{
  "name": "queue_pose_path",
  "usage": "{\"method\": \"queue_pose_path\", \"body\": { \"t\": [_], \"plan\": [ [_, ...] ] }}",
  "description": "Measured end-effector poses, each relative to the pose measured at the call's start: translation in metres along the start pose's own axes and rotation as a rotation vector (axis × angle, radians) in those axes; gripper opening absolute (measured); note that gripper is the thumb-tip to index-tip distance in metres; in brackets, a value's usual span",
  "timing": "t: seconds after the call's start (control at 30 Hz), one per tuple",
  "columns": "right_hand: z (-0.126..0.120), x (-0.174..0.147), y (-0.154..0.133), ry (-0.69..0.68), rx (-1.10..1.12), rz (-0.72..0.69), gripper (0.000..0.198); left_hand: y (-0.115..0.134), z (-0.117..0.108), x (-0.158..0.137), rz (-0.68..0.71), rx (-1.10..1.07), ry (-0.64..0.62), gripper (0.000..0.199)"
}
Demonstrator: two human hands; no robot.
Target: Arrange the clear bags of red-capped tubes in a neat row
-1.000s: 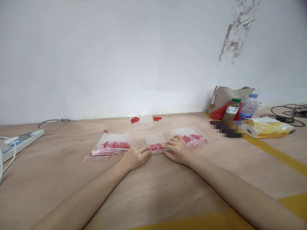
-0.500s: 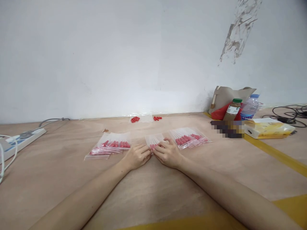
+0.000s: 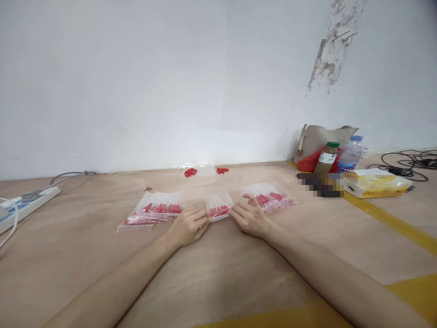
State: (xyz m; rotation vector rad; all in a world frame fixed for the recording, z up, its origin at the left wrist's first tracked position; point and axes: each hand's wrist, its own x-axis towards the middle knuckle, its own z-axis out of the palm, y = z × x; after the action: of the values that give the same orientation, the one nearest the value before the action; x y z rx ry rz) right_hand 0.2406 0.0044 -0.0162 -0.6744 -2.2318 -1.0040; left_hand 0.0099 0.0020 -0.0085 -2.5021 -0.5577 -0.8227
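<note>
A small clear zip bag (image 3: 218, 200) lies flat on the tabletop between my hands. Inside it, several slim pale pieces with red ends sit side by side, red ends toward me. My left hand (image 3: 190, 224) pinches the bag's near left corner, fingers curled. At the near right corner, the thumb and fingers of my right hand (image 3: 249, 217) close on the edge, with the index finger raised. To the left is a stack of similar filled bags (image 3: 159, 207). Another spread of filled bags (image 3: 269, 197) lies beyond my right hand, which partly covers it.
Loose red pieces (image 3: 190, 172) and more red pieces (image 3: 222, 171) lie on clear plastic near the wall. A power strip (image 3: 37, 205) is at left. On the right are a tissue pack (image 3: 377, 183), a green-capped bottle (image 3: 328, 157), a water bottle (image 3: 351, 155), a bag (image 3: 324, 136) and black cables (image 3: 409, 161).
My hands have moved apart along the bag's near edge, the right one sliding rightward. More of the red ends now shows between them. The view has shifted slightly.
</note>
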Motion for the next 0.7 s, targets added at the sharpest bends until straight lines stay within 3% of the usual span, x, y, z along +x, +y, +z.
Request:
{"method": "queue_pose_path", "body": {
  "t": [0.33, 0.5, 0.57, 0.7],
  "plan": [
    [0.000, -0.013, 0.010, -0.023, 0.031, 0.103, 0.026, -0.004, -0.001, -0.009, -0.048, -0.046, -0.027, 0.017],
    [-0.009, -0.010, 0.015, -0.150, 0.310, 0.127, 0.021, -0.002, -0.007, -0.009, -0.180, -0.106, -0.103, 0.014],
    [-0.016, -0.012, 0.028, -0.250, 0.412, 0.198, 0.025, -0.001, -0.009, -0.006, -0.235, -0.129, -0.104, 0.017],
    [-0.025, -0.026, 0.065, -0.366, 0.352, 0.421, 0.027, 0.002, -0.009, 0.001, -0.296, -0.131, -0.161, 0.039]
  ]
}}
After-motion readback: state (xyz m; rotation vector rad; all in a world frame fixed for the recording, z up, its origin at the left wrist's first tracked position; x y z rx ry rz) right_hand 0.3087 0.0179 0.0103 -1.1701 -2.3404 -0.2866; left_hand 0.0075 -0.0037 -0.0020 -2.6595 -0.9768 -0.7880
